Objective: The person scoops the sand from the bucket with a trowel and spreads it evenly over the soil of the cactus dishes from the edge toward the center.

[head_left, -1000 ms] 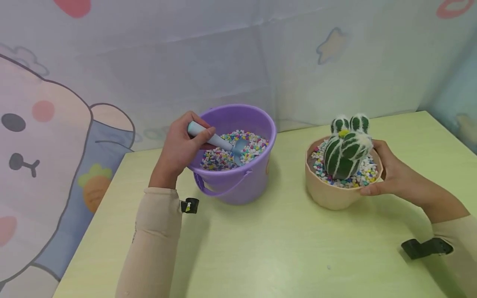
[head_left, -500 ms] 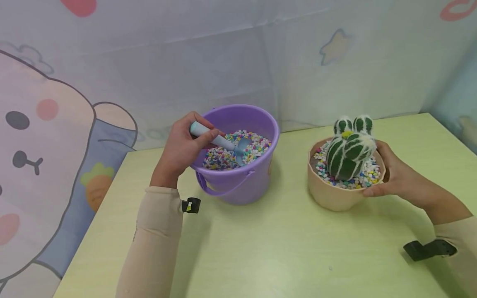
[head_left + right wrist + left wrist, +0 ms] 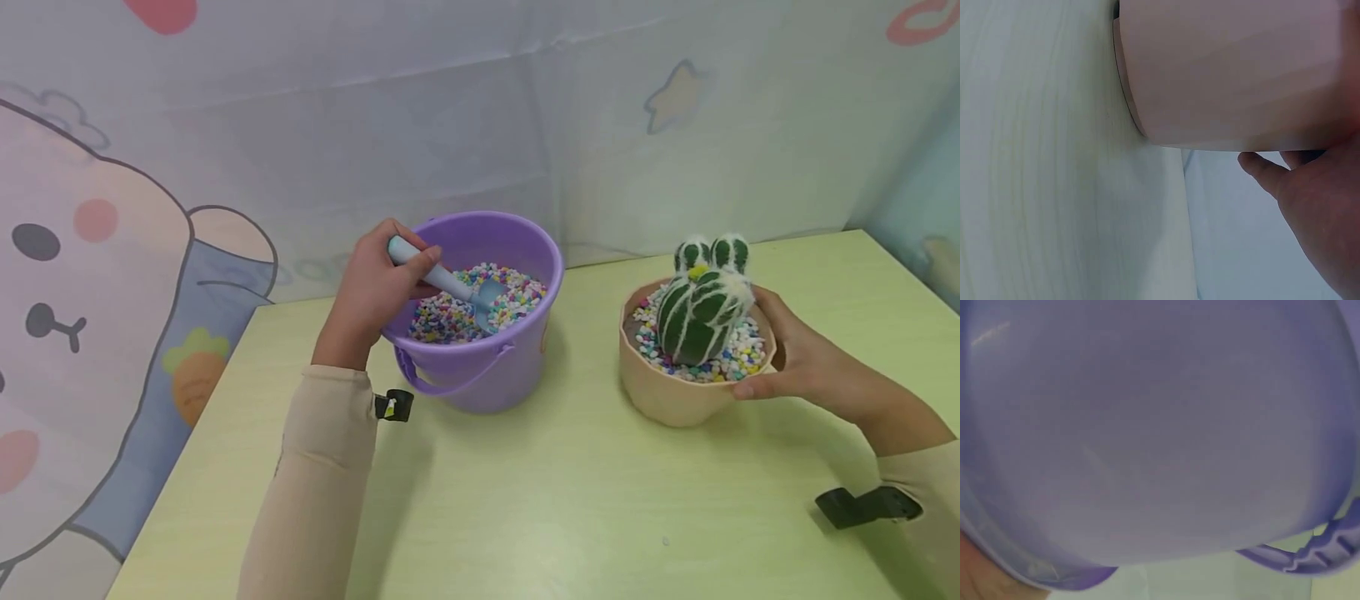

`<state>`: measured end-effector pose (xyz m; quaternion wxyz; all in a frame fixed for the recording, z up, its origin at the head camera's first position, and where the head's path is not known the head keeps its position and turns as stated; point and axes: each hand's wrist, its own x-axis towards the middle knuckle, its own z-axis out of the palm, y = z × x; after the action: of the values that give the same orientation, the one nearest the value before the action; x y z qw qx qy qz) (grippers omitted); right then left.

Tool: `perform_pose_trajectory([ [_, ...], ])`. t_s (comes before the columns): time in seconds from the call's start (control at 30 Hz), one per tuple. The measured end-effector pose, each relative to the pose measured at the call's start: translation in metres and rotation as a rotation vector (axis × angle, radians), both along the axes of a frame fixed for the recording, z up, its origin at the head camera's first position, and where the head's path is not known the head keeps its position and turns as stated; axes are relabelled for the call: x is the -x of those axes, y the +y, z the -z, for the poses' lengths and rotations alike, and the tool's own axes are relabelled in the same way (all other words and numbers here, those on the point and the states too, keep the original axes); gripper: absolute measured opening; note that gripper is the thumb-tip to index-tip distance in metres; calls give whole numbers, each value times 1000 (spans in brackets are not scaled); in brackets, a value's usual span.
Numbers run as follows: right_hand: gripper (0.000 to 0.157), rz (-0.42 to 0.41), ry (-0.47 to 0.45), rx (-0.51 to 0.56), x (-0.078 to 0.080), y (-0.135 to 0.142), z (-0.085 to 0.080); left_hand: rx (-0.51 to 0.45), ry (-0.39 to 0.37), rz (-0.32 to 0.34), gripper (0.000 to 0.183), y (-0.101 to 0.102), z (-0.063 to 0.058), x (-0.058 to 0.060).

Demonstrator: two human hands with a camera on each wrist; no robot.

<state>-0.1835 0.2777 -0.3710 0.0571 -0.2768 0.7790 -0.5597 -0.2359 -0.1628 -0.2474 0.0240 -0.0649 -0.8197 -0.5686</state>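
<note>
My left hand [image 3: 375, 279] grips the pale blue handle of a small toy shovel [image 3: 450, 285] over the purple bucket [image 3: 480, 371]. The shovel's blade rests at the surface of the multicoloured pebbles [image 3: 517, 307] inside; how deep it sits I cannot tell. Bucket wall fills the left wrist view, with a bit of the hand at its lower left. On the right, my right hand [image 3: 813, 367] holds the side of a peach flower pot [image 3: 667, 398], thumb near the rim. A green cactus [image 3: 693, 321] with white fuzz stands in the pot amid similar pebbles.
Both containers stand on a pale yellow-green table [image 3: 525, 500], near its back edge. A cloth backdrop [image 3: 450, 125] with cartoon prints hangs behind and to the left. One small loose pebble [image 3: 665, 542] lies near the front. The bucket's handle [image 3: 457, 385] hangs down in front.
My left hand has shifted slightly to the right with the shovel, whose blade stays at the pebbles. The right hand and pot look almost unchanged; the whole view has shifted a little.
</note>
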Motion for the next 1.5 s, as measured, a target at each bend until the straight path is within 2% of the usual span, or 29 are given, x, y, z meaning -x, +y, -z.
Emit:
perform_pose_trajectory([
  [0.13, 108, -24, -19, 19, -2, -1, -1, -9, -50, -33, 21, 1, -3, 1],
  [0.23, 106, -24, -16, 27, -1, -2, -1, -14, -73, -13, 20, 0, -4, 1],
  [0.37, 106, -10, -8, 30, 0, -2, -1, -29, -65, 60, 18, -3, -5, 1],
  [0.6, 104, 20, -34, -5, -1, 0, 1, -97, 14, 220, 12, -9, 1, 1],
  [0.87, 103, 58, -55, -21, -4, 2, 0, -105, 83, 303, 10, -10, 5, 1],
  [0.97, 102, 65, -57, -26, -4, 3, 1, -99, 78, 278, 9, -8, 6, 1],
  [1.1, 103, 45, -43, -22, -3, 3, 1, -46, 64, 203, 12, -4, 6, 1],
  [1.23, 103, 29, -20, -11, -1, 4, 2, 12, 56, 158, 18, 0, 3, 2],
  [1.5, 102, 27, -23, -6, 0, 3, 2, 18, 8, 42, 28, 6, 1, 3],
])
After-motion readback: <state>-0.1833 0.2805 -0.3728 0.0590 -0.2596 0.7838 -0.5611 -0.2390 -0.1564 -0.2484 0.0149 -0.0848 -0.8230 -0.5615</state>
